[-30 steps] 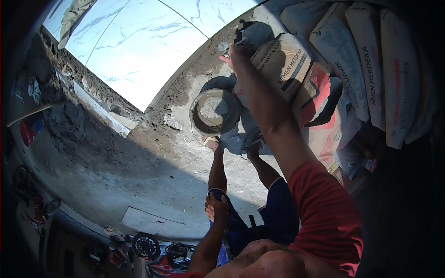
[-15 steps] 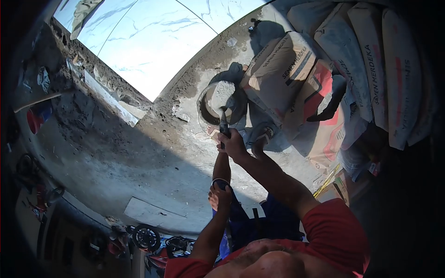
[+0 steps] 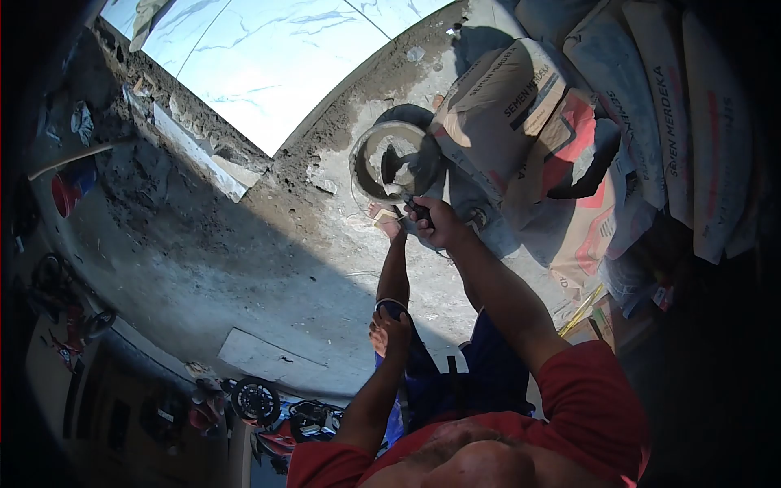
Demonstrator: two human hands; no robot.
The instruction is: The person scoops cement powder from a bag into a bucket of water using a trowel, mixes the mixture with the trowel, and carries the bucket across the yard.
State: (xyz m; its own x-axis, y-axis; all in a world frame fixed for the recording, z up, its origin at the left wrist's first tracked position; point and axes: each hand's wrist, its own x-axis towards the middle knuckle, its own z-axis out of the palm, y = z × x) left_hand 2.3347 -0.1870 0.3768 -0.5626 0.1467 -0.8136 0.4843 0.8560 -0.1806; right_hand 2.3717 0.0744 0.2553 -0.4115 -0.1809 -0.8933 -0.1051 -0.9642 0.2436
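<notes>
A round bucket (image 3: 360, 167) with grey cement mix (image 3: 415, 150) inside stands by my feet. Closed around the dark handle of a trowel (image 3: 397, 190), my right hand (image 3: 435, 221) is at the bucket's near right edge, and the trowel's blade reaches over the rim into the bucket. My left hand (image 3: 389, 329) rests on my left knee with its fingers spread and nothing in it. Close to the right of the bucket lie paper cement bags (image 3: 508, 106).
White marbled tiles (image 3: 268, 65) lie at the upper left, bordered by rough mortar. More cement bags (image 3: 667, 114) are stacked at the right. A red bucket (image 3: 65, 193) and a long stick (image 3: 81, 156) are at the left. Motorcycles (image 3: 256, 401) stand at the bottom left.
My right hand has come back from beyond the bucket, near the bags, to its near edge. The trowel's blade, earlier flat over the mix, is now tilted down into the bucket.
</notes>
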